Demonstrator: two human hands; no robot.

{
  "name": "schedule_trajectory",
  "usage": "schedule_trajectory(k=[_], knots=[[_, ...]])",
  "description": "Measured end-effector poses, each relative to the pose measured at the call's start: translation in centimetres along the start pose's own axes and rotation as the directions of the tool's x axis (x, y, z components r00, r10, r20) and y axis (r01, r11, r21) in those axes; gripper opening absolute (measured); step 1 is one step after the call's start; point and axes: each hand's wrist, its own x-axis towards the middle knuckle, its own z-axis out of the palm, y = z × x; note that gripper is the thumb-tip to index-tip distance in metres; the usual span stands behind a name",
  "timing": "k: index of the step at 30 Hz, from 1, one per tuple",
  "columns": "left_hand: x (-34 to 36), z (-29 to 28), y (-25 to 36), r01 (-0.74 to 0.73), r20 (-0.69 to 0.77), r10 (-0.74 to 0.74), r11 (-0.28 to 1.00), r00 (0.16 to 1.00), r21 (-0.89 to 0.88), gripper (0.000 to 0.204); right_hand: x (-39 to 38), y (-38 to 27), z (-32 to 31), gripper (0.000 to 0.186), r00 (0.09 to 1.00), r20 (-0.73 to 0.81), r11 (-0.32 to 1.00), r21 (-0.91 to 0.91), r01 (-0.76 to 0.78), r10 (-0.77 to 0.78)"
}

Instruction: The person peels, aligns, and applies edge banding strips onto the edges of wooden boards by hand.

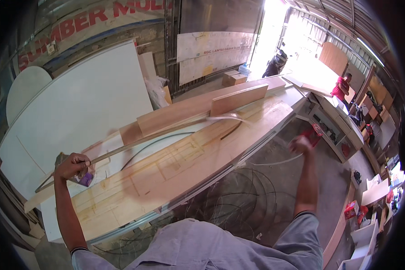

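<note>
At the left end of the bench, my left hand (pixel 73 165) is closed, its fingers curled at a long thin brown strip (pixel 153 136) that runs along the boards. A purple packet (pixel 86 179) lies just below that hand. Out to the right, off the bench's edge, my right hand (pixel 300 144) is blurred by motion. A thin pale strip (pixel 276 161) curves through the air up to it, seemingly held in closed fingers. Beside it shows a red object (pixel 314 133), too blurred to name. Below the strips lies a long plywood panel (pixel 166 180) with yellowish glue-like smears.
An upright plywood offcut (pixel 238 100) stands on the bench's far side. Large white panels (pixel 81 108) lean behind at left. Loops of dark strip (pixel 252 193) lie on the floor. A person in red (pixel 342 87) stands far right, beyond an open cabinet (pixel 330 130).
</note>
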Motion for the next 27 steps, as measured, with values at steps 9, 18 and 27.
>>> schedule_trajectory(k=[9, 18, 27], knots=[[-1.2, 3.0, 0.1, 0.113, 0.069, -0.111, 0.993, 0.991, -0.028, 0.016, 8.0, -17.2, 24.7, 0.037, 0.847, -0.186, 0.579, 0.798, -0.165, 0.497], [-2.5, 3.1, -2.5, 0.153, 0.024, -0.152, 0.986, 0.988, -0.072, 0.017, 10.0, -34.6, 9.2, 0.042, 0.963, -0.227, -0.675, 0.735, 0.069, -0.148], [-0.9, 3.8, -6.1, 0.294, 0.288, -0.26, 0.952, 0.922, -0.083, 0.025, 10.0, -41.5, -1.4, 0.035, 0.909, -0.38, 0.244, 0.91, 0.335, 0.17]])
